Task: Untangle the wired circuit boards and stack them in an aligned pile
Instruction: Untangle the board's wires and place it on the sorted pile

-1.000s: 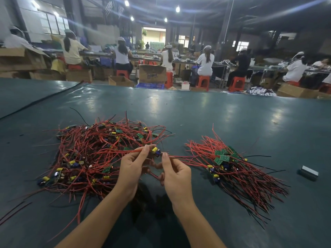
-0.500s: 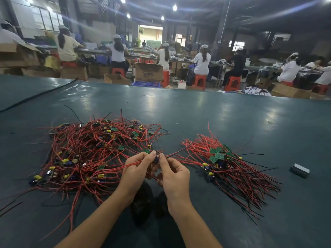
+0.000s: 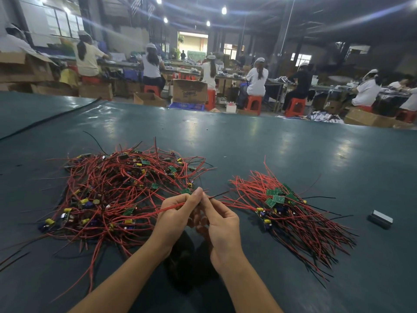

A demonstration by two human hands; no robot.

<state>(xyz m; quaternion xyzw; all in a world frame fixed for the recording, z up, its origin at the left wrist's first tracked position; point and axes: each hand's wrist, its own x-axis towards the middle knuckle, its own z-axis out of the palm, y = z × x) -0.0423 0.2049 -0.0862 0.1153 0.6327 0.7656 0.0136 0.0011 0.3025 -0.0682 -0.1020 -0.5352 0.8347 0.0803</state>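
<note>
Tangled heap [image 3: 117, 195]: red-wired circuit boards sprawl at left on the green table mat [image 3: 270, 143], stray leads trailing outward.
Left hand [image 3: 173, 220]: thumb and forefinger pinch a red wire [image 3: 171, 207] running from the heap.
Right hand [image 3: 221, 224]: fingertips clamp that wire, touching the left's.
Sorted pile [image 3: 284, 206]: boards overlapped, wires fanned rightward, apart from the heap.
Grey block [image 3: 381, 219]: alone at far right; open mat stretches to the far edge.

Dim hall, streaking ceiling lamps [image 3: 223, 10], glare on table [image 3: 259, 141], warped edges.
</note>
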